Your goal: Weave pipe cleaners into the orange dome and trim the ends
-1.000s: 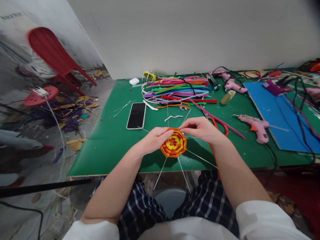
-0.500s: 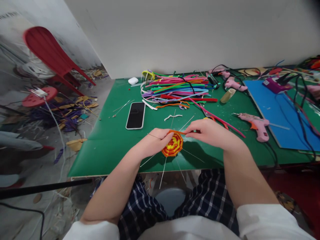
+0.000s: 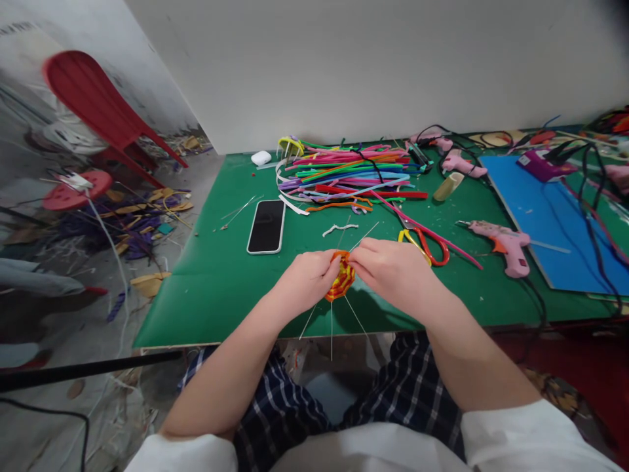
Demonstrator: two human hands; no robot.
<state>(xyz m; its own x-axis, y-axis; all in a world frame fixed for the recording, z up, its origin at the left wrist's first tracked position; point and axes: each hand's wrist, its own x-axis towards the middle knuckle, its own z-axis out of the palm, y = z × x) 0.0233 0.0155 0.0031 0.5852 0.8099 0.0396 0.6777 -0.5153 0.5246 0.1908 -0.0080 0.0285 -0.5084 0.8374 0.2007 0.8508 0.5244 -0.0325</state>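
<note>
Between my hands is a small round weaving of orange, red and yellow pipe cleaner, with thin pale wire spokes sticking out around it. My left hand pinches its left edge, thumb on the near face. At the upper right edge, my right hand has its fingers pressed together; the orange pipe cleaner end they hold is mostly hidden behind them. The weaving is tilted and held above the table's front edge, partly covered by both hands. Orange and yellow handled scissors lie just beyond my right hand.
On the green table lie a phone, a heap of coloured pipe cleaners and a short white piece. A pink glue gun and a blue board are at right. A red chair stands at left.
My right hand has moved left and in against the weaving, uncovering the scissors. The weaving has tilted and looks narrower, and the orange strand stretched between the hands is now hidden.
</note>
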